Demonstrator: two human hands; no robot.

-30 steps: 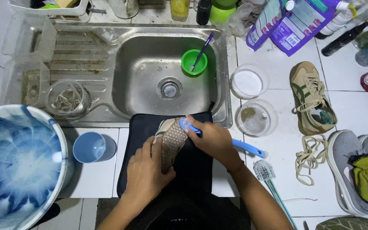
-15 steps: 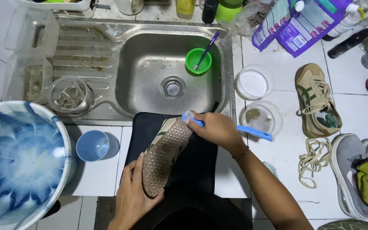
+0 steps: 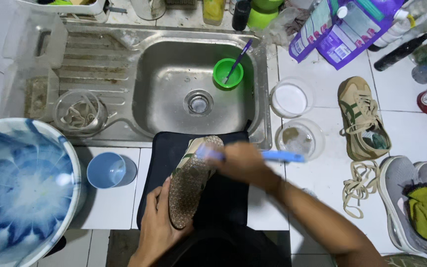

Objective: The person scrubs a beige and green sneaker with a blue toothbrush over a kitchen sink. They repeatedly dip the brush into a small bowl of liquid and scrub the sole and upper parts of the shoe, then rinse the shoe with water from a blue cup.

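My left hand (image 3: 156, 225) grips a tan shoe (image 3: 190, 180) turned sole up over a dark mat (image 3: 223, 198) at the sink's front edge. My right hand (image 3: 240, 163) is closed on a blue brush (image 3: 277, 156), its head pressed on the toe end of the sole. The right hand is blurred. The brush handle sticks out to the right.
A steel sink (image 3: 174, 84) holds a green cup (image 3: 228, 72) with a purple brush. A blue and white basin (image 3: 18, 190) and a blue cup (image 3: 106, 169) sit left. Right of the mat: two clear bowls (image 3: 300, 138), a tan shoe (image 3: 362, 116), laces (image 3: 359, 188), grey shoes (image 3: 411, 207), detergent pouches (image 3: 342, 29).
The shoe has come further toward me and lies sole up on the mat. My right hand with the brush has slid down and left along the toe.
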